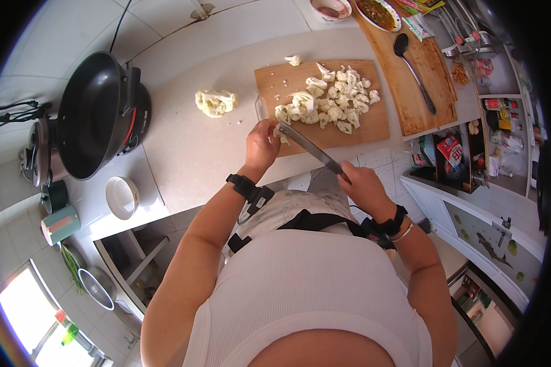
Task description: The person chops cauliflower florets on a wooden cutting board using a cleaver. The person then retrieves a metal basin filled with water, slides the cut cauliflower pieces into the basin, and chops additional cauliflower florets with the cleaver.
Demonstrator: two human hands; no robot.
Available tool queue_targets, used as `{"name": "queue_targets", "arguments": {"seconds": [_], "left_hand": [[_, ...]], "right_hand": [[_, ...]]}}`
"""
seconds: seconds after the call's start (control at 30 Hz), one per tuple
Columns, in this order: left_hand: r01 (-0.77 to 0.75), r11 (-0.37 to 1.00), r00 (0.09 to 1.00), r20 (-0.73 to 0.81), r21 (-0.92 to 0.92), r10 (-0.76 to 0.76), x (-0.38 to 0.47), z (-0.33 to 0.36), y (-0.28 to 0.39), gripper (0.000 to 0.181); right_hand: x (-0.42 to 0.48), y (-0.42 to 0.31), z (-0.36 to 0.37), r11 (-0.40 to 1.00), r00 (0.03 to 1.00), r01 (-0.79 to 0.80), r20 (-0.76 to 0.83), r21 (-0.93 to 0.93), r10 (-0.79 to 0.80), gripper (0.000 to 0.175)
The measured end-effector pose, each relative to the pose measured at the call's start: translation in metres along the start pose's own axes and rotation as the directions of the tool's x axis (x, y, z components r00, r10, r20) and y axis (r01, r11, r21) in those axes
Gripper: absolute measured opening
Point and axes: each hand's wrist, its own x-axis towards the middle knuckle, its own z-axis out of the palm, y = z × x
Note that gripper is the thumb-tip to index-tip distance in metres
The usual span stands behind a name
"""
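Note:
My left hand [262, 143] holds a small cauliflower piece [282, 136] just off the lower left corner of a wooden cutting board [266, 80]. In my right hand [365, 188] is the handle of a kitchen knife [314, 150], whose blade reaches up and left to the piece at my left fingers. Many cauliflower florets [335, 110] lie heaped on the board. A larger cauliflower chunk [216, 102] rests on the counter left of the board, and a small floret [294, 60] lies beyond its far edge.
A black wok [92, 114] and a white bowl [121, 197] stand at the left. A second wooden board [406, 87] on the right bears a black ladle [415, 75] and a plate of food [379, 13]. Behind the boards is a patterned bowl [331, 10]. An open drawer [505, 181] lies far right.

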Motion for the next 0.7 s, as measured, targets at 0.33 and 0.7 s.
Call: {"name": "queue_targets", "arguments": {"seconds": [0.33, 0.7], "left_hand": [[0.039, 0.999, 0.999, -0.012, 0.008, -0.039, -0.002, 0.001, -0.001, 0.042], [0.059, 0.998, 0.998, 0.012, -0.013, -0.059, -0.001, 0.0, -0.009, 0.042]], "right_hand": [[0.008, -0.003, 0.001, 0.998, 1.0, 0.004, 0.002, -0.067, -0.004, 0.013], [0.01, -0.004, 0.003, 0.996, 0.999, -0.023, 0.022, -0.09, 0.025, 0.012]]}}
